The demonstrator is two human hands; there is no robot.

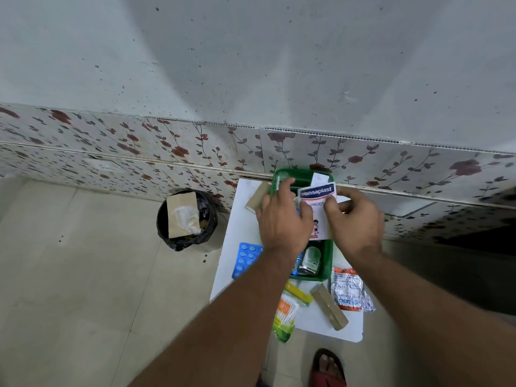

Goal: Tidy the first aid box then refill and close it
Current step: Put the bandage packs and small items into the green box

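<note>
Your two forearms reach forward from the bottom edge, and below them a foot in a red sandal (329, 368) stands on the floor. Both hands meet over the green first aid box (326, 258), which sits open on the white worktop (240, 219), against the flowered wall tiles. Your left hand (284, 219) and your right hand (356, 219) pinch together one Hansaplast plaster packet (318, 195) — the fingers of each hand are closed on its sides, and the packet is held just above the box. Inside the near end of the box lies a small bottle (310, 261).

Around the box, on the worktop, you have a blue blister strip of tablets (247, 259) at the left, a pack of cotton buds (286, 311) and a tan bandage roll (329, 307) near you, and a silver and orange sachet (349, 291) at the right. Another tan roll (257, 198) touches the far left corner of the box. Left of the worktop, on the floor, stands a bin with a black liner (187, 219) — cardboard and plastic wrapping lie in it.
</note>
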